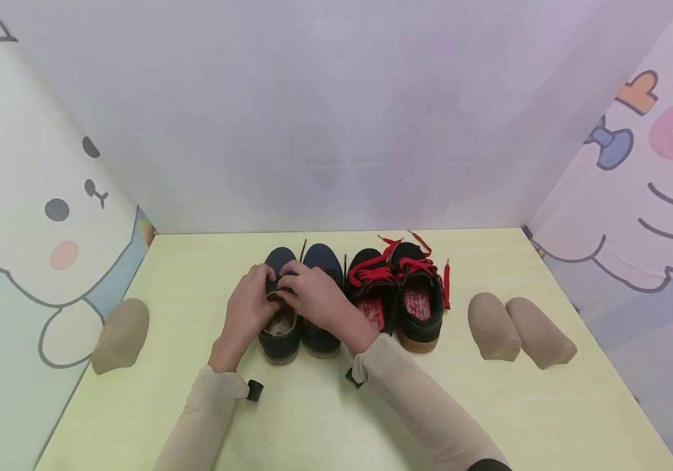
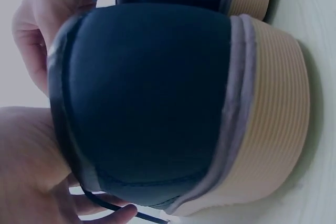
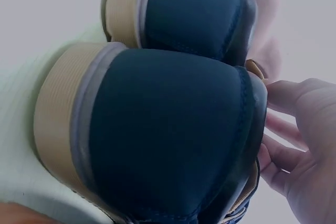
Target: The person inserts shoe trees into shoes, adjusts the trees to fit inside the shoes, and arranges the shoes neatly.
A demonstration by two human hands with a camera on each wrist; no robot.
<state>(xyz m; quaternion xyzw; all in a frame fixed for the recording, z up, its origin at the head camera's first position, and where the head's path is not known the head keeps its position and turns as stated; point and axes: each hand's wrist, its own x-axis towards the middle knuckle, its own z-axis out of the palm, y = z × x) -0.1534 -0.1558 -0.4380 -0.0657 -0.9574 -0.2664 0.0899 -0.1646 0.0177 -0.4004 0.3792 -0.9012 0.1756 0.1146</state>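
Note:
A pair of navy shoes stands side by side on the table, toes pointing away. Both hands work at the opening of the left navy shoe (image 1: 280, 345), whose heel faces me. My left hand (image 1: 248, 304) grips its upper from the left side, at the tongue. From the right, my right hand (image 1: 315, 297) pinches the tongue area with thumb and fingers, its forearm passing over the right navy shoe (image 1: 321, 258). In the left wrist view, a thin dark lace (image 2: 107, 203) runs by the left fingers. The fingertips are partly hidden behind the shoe.
Black shoes (image 1: 421, 333) with red laces (image 1: 371, 275) stand just right of the navy pair, partly behind the right forearm. A beige toe-shaped insert (image 1: 121, 333) lies at the table's left edge; two matching inserts (image 1: 494, 327) lie to the right. A cloth wall (image 1: 336, 131) closes the back.

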